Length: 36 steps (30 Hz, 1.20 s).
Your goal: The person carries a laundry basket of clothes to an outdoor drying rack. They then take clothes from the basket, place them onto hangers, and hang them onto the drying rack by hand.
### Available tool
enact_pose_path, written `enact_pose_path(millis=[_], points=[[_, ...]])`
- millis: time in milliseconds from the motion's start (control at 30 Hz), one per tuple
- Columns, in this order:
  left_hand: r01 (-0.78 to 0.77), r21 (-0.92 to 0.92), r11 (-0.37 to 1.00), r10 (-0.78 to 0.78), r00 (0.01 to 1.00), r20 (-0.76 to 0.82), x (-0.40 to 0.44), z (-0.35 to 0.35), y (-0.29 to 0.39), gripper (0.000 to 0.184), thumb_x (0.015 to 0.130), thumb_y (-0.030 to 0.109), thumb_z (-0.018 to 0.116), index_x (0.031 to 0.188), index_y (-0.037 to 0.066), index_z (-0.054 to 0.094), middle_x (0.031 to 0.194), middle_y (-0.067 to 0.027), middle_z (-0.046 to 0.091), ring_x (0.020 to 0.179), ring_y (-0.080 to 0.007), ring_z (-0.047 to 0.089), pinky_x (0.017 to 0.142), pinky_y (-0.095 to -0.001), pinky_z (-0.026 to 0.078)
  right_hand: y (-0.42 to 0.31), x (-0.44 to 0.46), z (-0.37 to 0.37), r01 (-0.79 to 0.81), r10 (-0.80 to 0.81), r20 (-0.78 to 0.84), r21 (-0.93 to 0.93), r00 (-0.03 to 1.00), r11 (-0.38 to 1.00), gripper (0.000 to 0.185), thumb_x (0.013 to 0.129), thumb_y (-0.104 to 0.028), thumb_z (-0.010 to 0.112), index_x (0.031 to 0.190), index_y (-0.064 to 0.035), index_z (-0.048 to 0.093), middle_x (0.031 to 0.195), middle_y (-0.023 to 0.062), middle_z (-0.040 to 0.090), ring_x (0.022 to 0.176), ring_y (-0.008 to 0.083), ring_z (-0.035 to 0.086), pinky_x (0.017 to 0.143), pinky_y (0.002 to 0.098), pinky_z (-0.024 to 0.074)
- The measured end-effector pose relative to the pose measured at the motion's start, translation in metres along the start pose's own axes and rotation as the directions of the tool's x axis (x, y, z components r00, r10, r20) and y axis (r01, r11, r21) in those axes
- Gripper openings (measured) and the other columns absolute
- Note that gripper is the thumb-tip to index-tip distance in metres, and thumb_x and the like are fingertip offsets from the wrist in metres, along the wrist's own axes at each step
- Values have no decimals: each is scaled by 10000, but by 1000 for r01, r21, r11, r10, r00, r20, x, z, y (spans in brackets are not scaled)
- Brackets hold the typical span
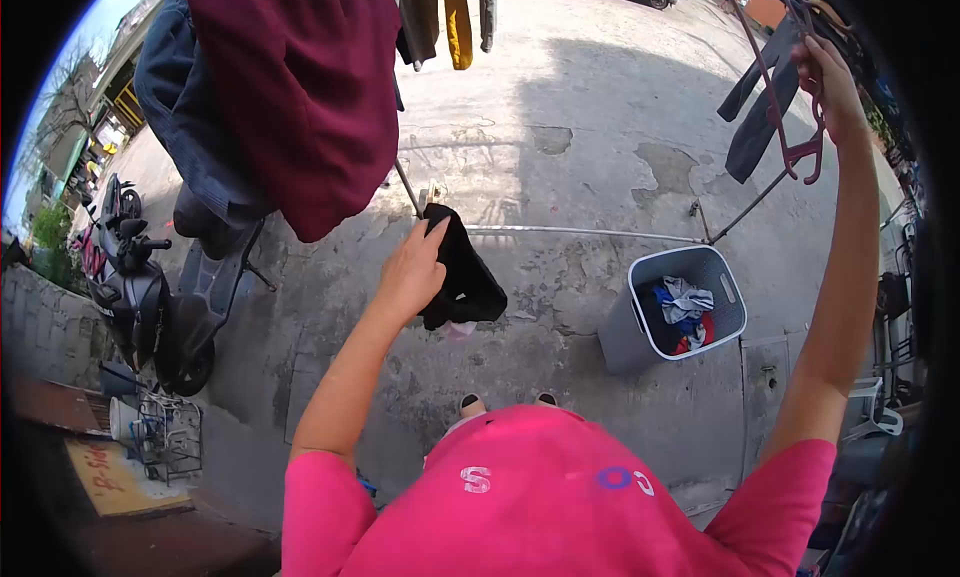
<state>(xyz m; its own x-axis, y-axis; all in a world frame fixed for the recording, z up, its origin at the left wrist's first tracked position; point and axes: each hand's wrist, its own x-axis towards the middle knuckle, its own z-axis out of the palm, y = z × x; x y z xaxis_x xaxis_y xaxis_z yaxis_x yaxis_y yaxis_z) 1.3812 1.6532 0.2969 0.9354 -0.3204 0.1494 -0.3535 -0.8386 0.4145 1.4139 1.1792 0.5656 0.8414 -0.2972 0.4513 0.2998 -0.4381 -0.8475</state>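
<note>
My left hand point(410, 269) grips a black garment point(468, 277) by its upper edge, the index finger stretched along it, and the cloth hangs down in front of me. Something pale pink point(458, 329) peeks out under its lower end. High at the right, my right hand point(828, 85) is closed around a maroon plastic hanger point(797, 153) with no clothing on it. Dark grey trousers point(757, 142) hang just behind that hanger. A grey laundry basket point(622, 327) stands on the ground between my hands, with several crumpled clothes point(687, 305) inside.
A maroon garment point(310, 97) and blue jeans point(180, 117) hang close at the upper left. A metal rack bar point(580, 233) runs low across the front. At the left are a parked motorcycle point(140, 287) and a wire rack point(168, 437). The concrete point(590, 107) is cracked.
</note>
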Motion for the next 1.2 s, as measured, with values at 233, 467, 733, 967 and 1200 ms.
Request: enact_pose_path(millis=[233,467,733,967,1200], points=[[-103,-50,993,109,986,126,46,-37,84,632,689,95,480,1306,61,346,1204,-205,450,1085,-359,452,909,-377,379,116,-190,87,32,89,-126,732,988,681,137,938,-137,373,1019,-53,446,1019,137,570,868,162,571,821,296,444],[-208,-227,951,238,964,117,65,-68,153,533,753,65,461,1283,41,411,983,-96,567,870,-149,525,803,-260,405,127,-257,184,92,5,-157,604,988,792,91,944,-125,366,1007,-62,383,838,70,539,725,129,541,649,247,448],[38,-140,989,-45,998,-44,78,-65,63,389,710,13,445,1060,68,607,851,-164,625,802,-266,606,712,-334,456,153,-236,135,332,-302,187,-154,935,931,168,877,-69,458,1039,-41,494,801,138,584,688,262,586,622,331,463],[-163,-208,964,148,985,-86,66,-29,25,326,717,8,441,966,87,635,1027,-37,612,925,-239,584,830,-320,449,126,-207,113,528,-238,567,-427,789,734,137,842,-114,435,965,-77,480,849,110,597,791,304,590,642,402,461],[-3,-555,832,125,975,182,53,-47,59,248,769,150,558,979,45,480,1025,-70,575,987,-156,548,828,-310,428,113,-194,134,473,-223,486,-484,845,736,96,830,-149,488,907,-93,503,828,85,588,755,284,586,619,388,456]])
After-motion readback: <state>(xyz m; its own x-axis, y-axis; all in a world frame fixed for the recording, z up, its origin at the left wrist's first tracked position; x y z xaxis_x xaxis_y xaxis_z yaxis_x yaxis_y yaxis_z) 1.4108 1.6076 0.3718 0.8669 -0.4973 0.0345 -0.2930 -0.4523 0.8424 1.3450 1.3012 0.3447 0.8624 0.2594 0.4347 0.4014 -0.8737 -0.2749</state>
